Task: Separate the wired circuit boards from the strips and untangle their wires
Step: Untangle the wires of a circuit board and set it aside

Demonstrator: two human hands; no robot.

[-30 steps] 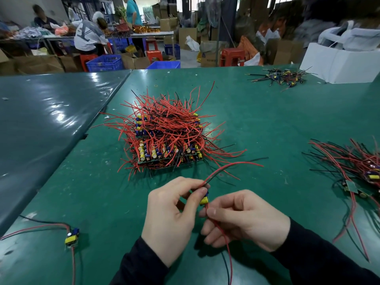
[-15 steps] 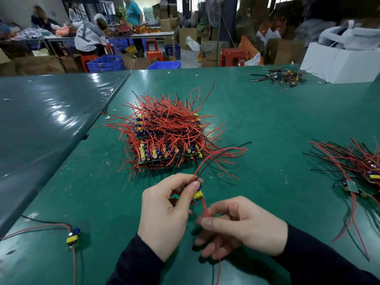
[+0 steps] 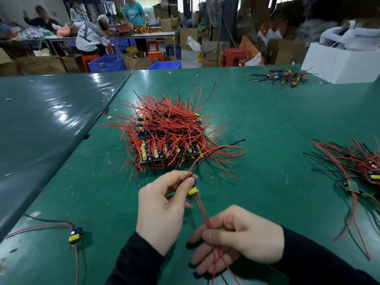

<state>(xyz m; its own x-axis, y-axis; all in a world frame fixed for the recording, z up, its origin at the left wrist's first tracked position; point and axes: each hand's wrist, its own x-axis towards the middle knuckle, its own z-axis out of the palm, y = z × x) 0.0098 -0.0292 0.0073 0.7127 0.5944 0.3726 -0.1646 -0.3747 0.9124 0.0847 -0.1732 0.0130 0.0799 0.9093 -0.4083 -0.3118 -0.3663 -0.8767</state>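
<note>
A stack of circuit board strips [image 3: 164,149] bristling with red and black wires sits mid-table. In front of it my left hand [image 3: 162,206] pinches a small separated circuit board [image 3: 193,190] with a yellow part, held above the table. Two red wires [image 3: 202,210] run down from that board to my right hand [image 3: 236,237], which pinches them between thumb and fingers. A red and a black wire rise from the board toward the stack.
One separated board with wires [image 3: 75,235] lies at the near left. A heap of separated wired boards [image 3: 362,171] lies at the right, a smaller wire pile [image 3: 281,76] at the far right beside a white box [image 3: 339,64]. People work at tables beyond.
My left hand has lifted the small board up and away from my right hand. My right hand has slid down along the two red wires toward me.
</note>
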